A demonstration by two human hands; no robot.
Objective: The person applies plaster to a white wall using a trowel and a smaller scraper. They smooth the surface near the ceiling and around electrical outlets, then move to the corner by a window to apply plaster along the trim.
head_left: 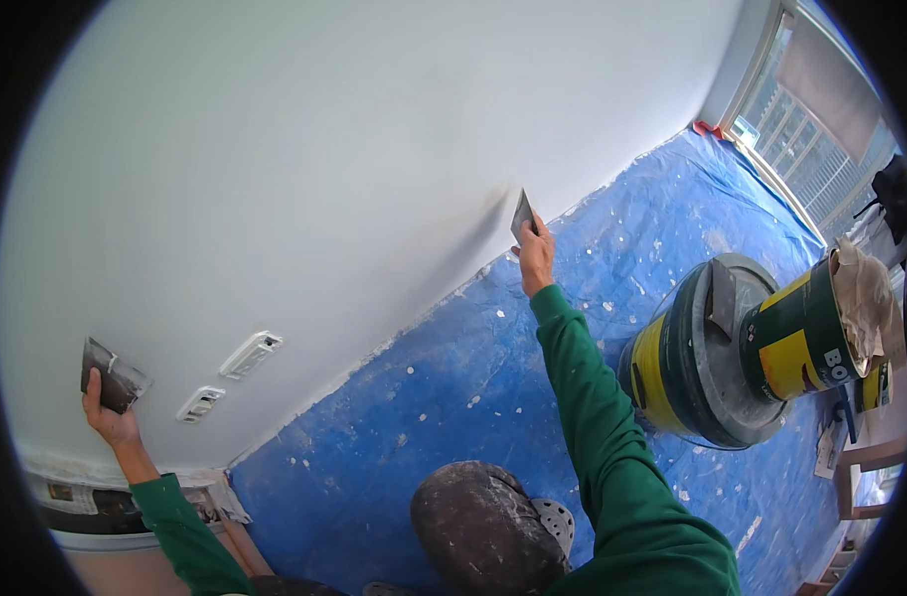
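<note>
My left hand (108, 417) is closed around a wide putty knife (114, 377) at the far left, its dark blade smeared with pale filler. My right hand (536, 260), out ahead in front of the wall (275, 179), grips a second putty knife (522, 213). This blade points upward, close to a greyish patch on the white wall; whether it touches cannot be told. Two white socket plates (252, 355) are set low in the wall, to the right of my left hand.
A blue plastic sheet (374, 427) spotted with white drips covers the floor. To the right stands a large lidded bucket (672, 368), with a smaller green and yellow bucket (796, 338) and a flat blade (721, 298) on its lid. A window (811, 119) lies far right. My knee (483, 526) shows below.
</note>
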